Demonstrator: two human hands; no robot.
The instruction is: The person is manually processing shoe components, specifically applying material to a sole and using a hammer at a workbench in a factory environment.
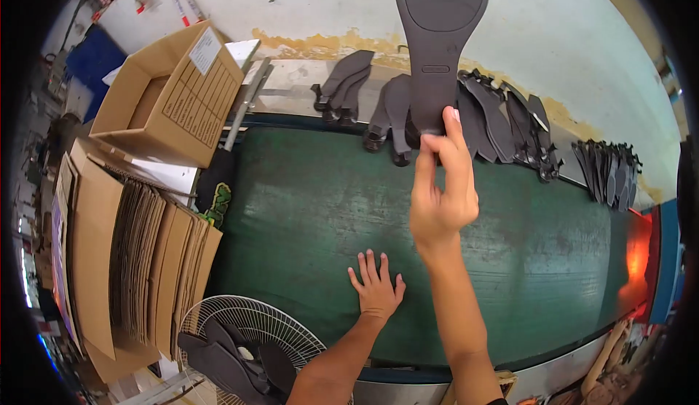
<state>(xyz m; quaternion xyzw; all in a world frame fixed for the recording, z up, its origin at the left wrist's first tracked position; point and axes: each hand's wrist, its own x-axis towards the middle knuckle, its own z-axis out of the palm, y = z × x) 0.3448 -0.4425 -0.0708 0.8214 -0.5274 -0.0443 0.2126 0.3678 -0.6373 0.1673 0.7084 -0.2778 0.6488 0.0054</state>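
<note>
My right hand [444,179] is raised over the belt and pinches the lower, narrow end of a dark grey shoe sole [440,48]. The sole stands upright, wide end up, with an oval outline on that end and a small slot-shaped mark lower down; its top runs out of the picture. My left hand [376,288] rests on the green conveyor belt [306,208], palm down with its fingers spread, holding nothing.
Along the belt's far edge lie several dark soles [346,84] in groups, more [611,172] at the far right. Cardboard boxes [167,106] and flattened cartons [138,252] stand left. Dark pieces [237,361] sit in a round wire guard [291,325] near left. Orange light [638,252] glows right.
</note>
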